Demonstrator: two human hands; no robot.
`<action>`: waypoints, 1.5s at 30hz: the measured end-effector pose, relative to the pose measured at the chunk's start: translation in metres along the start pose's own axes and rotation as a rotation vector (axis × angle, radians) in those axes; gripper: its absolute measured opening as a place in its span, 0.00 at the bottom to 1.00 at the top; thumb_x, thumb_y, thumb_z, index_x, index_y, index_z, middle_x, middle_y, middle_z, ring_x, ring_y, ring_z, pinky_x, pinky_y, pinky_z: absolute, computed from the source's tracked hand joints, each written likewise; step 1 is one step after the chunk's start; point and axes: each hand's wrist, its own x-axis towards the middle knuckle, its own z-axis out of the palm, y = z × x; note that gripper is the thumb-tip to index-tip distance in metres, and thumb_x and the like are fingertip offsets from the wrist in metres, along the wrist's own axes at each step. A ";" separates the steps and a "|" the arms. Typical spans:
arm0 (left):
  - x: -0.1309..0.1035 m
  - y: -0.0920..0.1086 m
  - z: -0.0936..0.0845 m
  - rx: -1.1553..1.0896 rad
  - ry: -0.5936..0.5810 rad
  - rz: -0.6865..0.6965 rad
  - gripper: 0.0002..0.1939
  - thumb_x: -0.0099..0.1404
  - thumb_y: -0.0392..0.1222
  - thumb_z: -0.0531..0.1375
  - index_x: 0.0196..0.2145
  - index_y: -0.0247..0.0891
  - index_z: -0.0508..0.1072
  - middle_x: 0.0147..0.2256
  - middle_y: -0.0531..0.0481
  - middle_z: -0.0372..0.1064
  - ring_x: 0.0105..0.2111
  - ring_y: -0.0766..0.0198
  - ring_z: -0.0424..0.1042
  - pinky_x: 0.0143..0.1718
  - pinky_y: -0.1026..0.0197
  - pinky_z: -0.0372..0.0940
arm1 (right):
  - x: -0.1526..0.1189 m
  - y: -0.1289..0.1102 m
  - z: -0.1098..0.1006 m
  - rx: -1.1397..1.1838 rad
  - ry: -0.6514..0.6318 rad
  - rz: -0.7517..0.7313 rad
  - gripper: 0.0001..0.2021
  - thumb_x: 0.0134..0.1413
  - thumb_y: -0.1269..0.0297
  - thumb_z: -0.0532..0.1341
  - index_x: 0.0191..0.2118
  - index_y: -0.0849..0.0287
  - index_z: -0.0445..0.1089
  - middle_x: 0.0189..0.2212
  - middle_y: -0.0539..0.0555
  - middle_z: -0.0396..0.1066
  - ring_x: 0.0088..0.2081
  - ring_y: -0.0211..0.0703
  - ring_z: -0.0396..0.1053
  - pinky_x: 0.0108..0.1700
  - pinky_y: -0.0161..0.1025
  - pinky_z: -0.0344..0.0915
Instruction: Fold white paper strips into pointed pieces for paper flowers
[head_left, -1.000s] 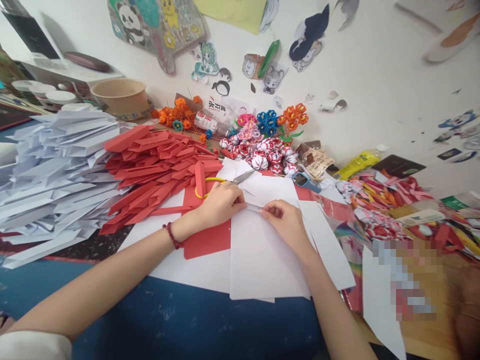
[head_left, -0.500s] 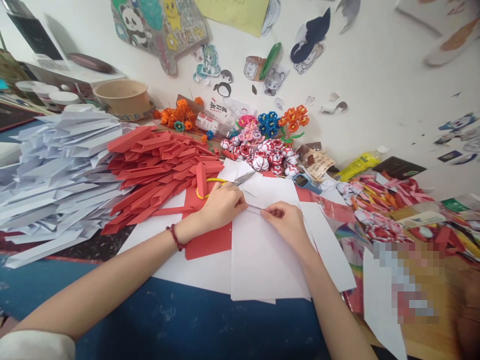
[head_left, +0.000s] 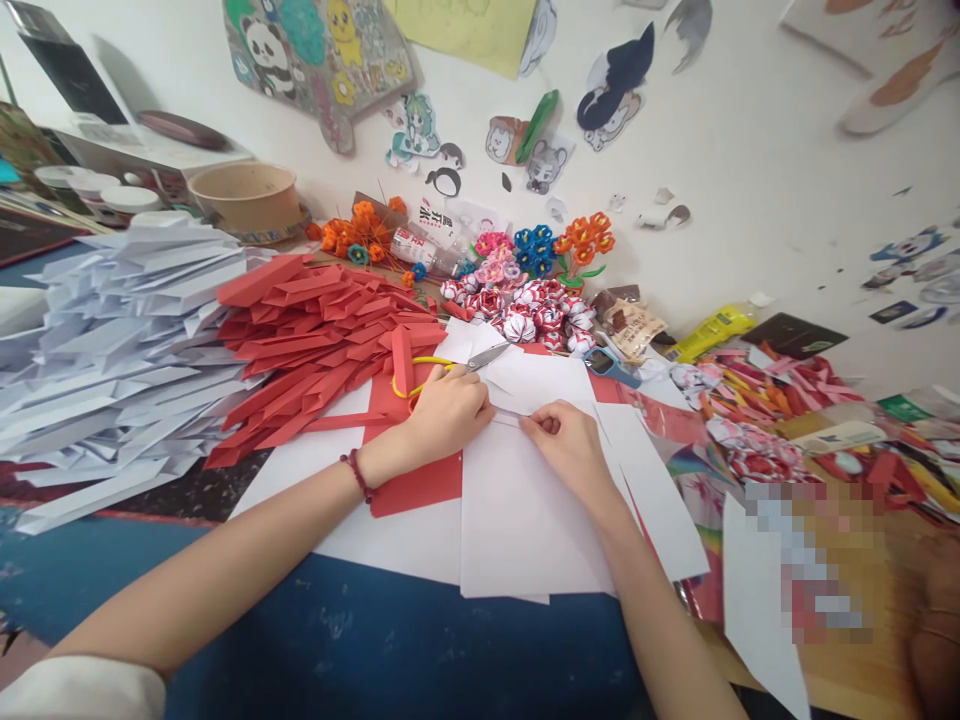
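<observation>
A narrow folded strip of white paper [head_left: 508, 416] spans the gap between my two hands. Its left end is pinched in the closed fingers of my left hand [head_left: 454, 408]; thumb and fingertips of my right hand [head_left: 571, 448] grip the other end. Both hands rest over a stack of white paper sheets [head_left: 536, 530]. Scissors [head_left: 489, 355] with yellow handles lie just beyond my left hand, which partly covers the handles. A red sheet [head_left: 416, 487] shows under my left wrist. One red folded paper piece [head_left: 403, 362] lies by the handles.
At left are piles of white folded paper pieces [head_left: 135, 340] and red folded pieces [head_left: 322, 330]. Red-and-white paper flowers [head_left: 519, 326] sit behind the sheets, near a blue-framed object [head_left: 609, 366]. A paper bowl [head_left: 244, 197] stands at back left, a yellow bottle [head_left: 716, 330] at right.
The view has shifted very slightly. Both hands stay in nearly the same place, with the white strip still between them.
</observation>
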 end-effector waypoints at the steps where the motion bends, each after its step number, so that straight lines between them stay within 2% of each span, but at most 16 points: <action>1: 0.000 0.001 0.000 0.005 0.001 -0.003 0.10 0.62 0.37 0.54 0.25 0.36 0.70 0.29 0.46 0.71 0.37 0.57 0.66 0.37 0.55 0.53 | 0.000 0.000 0.001 -0.011 0.007 -0.004 0.10 0.48 0.57 0.61 0.25 0.58 0.71 0.25 0.51 0.70 0.27 0.41 0.65 0.31 0.39 0.60; 12: -0.001 0.002 0.002 0.016 -0.007 -0.020 0.09 0.63 0.38 0.54 0.26 0.36 0.70 0.30 0.45 0.71 0.38 0.55 0.66 0.36 0.54 0.53 | 0.001 0.000 0.003 -0.063 0.052 0.025 0.10 0.47 0.57 0.61 0.24 0.58 0.71 0.25 0.53 0.72 0.26 0.42 0.66 0.31 0.39 0.60; 19: -0.002 0.002 0.001 -0.021 0.043 -0.026 0.03 0.62 0.37 0.56 0.30 0.37 0.68 0.32 0.47 0.68 0.38 0.56 0.63 0.36 0.56 0.53 | 0.000 0.001 0.000 -0.033 0.052 0.019 0.09 0.46 0.57 0.61 0.24 0.58 0.71 0.25 0.52 0.72 0.26 0.41 0.66 0.30 0.38 0.60; 21: -0.001 0.003 -0.001 -0.014 0.060 0.038 0.03 0.63 0.36 0.55 0.35 0.38 0.69 0.35 0.47 0.67 0.39 0.56 0.62 0.36 0.56 0.52 | 0.001 0.002 -0.001 -0.021 0.038 0.031 0.09 0.45 0.58 0.62 0.24 0.57 0.70 0.23 0.51 0.71 0.25 0.41 0.65 0.29 0.38 0.60; 24: 0.000 0.003 -0.003 0.028 0.031 0.247 0.10 0.67 0.34 0.52 0.41 0.44 0.71 0.39 0.48 0.66 0.40 0.57 0.61 0.37 0.55 0.50 | 0.001 0.003 -0.002 0.019 0.017 0.047 0.08 0.45 0.58 0.62 0.25 0.57 0.69 0.20 0.48 0.67 0.23 0.39 0.63 0.27 0.36 0.58; 26: 0.000 0.003 -0.005 0.062 -0.007 0.371 0.12 0.68 0.35 0.51 0.42 0.47 0.73 0.38 0.48 0.65 0.39 0.58 0.60 0.36 0.55 0.49 | 0.002 0.004 -0.002 0.044 0.007 0.046 0.08 0.45 0.58 0.62 0.26 0.56 0.68 0.18 0.47 0.65 0.22 0.39 0.61 0.26 0.36 0.57; 29: 0.001 -0.001 -0.009 0.096 -0.038 0.441 0.11 0.68 0.38 0.53 0.41 0.49 0.75 0.35 0.47 0.64 0.38 0.57 0.59 0.37 0.54 0.48 | 0.002 0.006 -0.002 0.061 0.000 0.037 0.07 0.46 0.59 0.62 0.26 0.56 0.67 0.18 0.46 0.63 0.22 0.38 0.60 0.25 0.35 0.56; 33: 0.002 -0.010 -0.017 0.098 -0.050 0.457 0.12 0.68 0.38 0.53 0.38 0.47 0.76 0.34 0.46 0.64 0.37 0.57 0.59 0.37 0.53 0.48 | 0.003 0.008 -0.003 0.060 -0.022 0.027 0.07 0.46 0.59 0.62 0.26 0.56 0.67 0.17 0.46 0.62 0.22 0.38 0.59 0.25 0.35 0.55; 38: 0.001 -0.016 -0.026 0.102 -0.070 0.460 0.15 0.63 0.28 0.54 0.31 0.44 0.77 0.31 0.46 0.64 0.37 0.57 0.59 0.35 0.53 0.47 | 0.002 0.008 -0.006 0.030 -0.034 0.030 0.07 0.46 0.59 0.62 0.26 0.56 0.67 0.18 0.46 0.63 0.22 0.37 0.59 0.25 0.35 0.55; 42: 0.000 -0.017 -0.028 0.116 -0.055 0.401 0.14 0.58 0.27 0.55 0.22 0.39 0.75 0.30 0.46 0.65 0.38 0.56 0.59 0.36 0.53 0.48 | 0.002 0.008 -0.008 0.019 -0.044 0.024 0.06 0.46 0.61 0.62 0.28 0.56 0.68 0.19 0.45 0.63 0.22 0.36 0.59 0.26 0.34 0.54; 45: 0.000 -0.015 -0.028 0.080 0.005 0.309 0.14 0.59 0.27 0.54 0.24 0.39 0.76 0.32 0.46 0.67 0.38 0.57 0.60 0.36 0.53 0.49 | 0.002 0.007 -0.008 0.010 -0.051 0.023 0.05 0.46 0.62 0.62 0.29 0.56 0.69 0.19 0.45 0.62 0.23 0.36 0.59 0.26 0.34 0.54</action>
